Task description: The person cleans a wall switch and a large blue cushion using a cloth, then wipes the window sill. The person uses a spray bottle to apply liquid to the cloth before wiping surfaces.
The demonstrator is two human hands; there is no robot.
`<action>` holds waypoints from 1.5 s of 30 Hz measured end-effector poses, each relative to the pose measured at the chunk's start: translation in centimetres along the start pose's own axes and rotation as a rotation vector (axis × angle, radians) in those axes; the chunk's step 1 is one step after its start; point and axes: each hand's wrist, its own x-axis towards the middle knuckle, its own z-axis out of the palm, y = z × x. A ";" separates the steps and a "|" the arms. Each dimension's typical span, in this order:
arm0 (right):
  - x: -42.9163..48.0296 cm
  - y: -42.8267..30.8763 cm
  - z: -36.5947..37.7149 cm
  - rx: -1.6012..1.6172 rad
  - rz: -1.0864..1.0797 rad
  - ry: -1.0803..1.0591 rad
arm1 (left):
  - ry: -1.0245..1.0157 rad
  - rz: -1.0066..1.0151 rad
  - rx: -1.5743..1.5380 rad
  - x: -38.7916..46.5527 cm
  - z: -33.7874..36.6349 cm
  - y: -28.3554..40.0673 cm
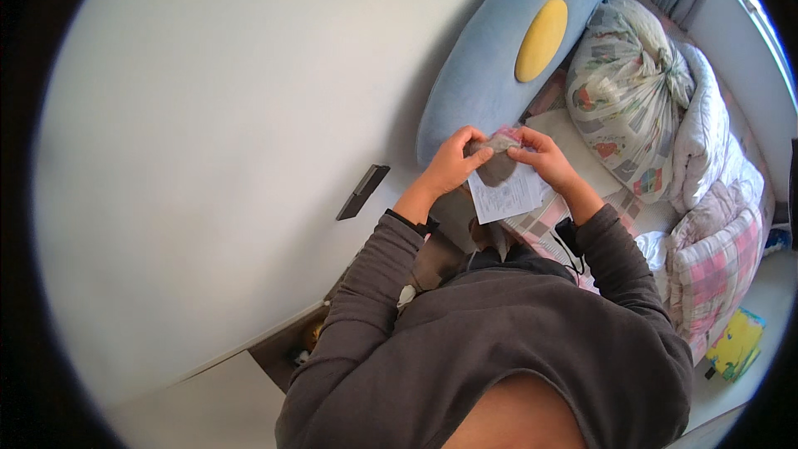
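Both hands are raised over the edge of a bed, close together in front of me. My left hand (458,162) pinches one side of a small clear plastic bag (504,140) with a pink upper edge. The other side of the bag is pinched by my right hand (545,159), thumb against fingers. Below the thumbs hangs a rounded grey-brown item (497,171); I cannot tell whether it is inside the bag or what it is. Printed paper sheets (506,198) lie on the bed just beneath.
A blue padded headboard (474,68) with a yellow oval stands along the wall. On the bed are a knotted, stuffed plastic bag (623,100), a white quilt (707,131) and a plaid quilt (717,268). A dark switch panel (363,192) sits on the white wall.
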 end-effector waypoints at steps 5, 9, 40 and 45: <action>-0.5 -4.9 1.1 -0.798 -0.324 0.277 | 0.177 -0.018 -0.170 -1.4 -1.5 -1.0; -1.0 -7.7 2.5 -0.756 -0.265 0.237 | 0.107 0.057 -0.090 -2.5 -2.0 -0.8; 1.1 -1.3 8.9 -0.235 0.084 0.089 | 0.206 -0.231 -0.986 -8.0 -3.4 -2.0; 1.5 -3.7 8.4 -0.346 -0.145 0.410 | 0.340 -0.331 -0.804 -9.5 -4.0 -5.7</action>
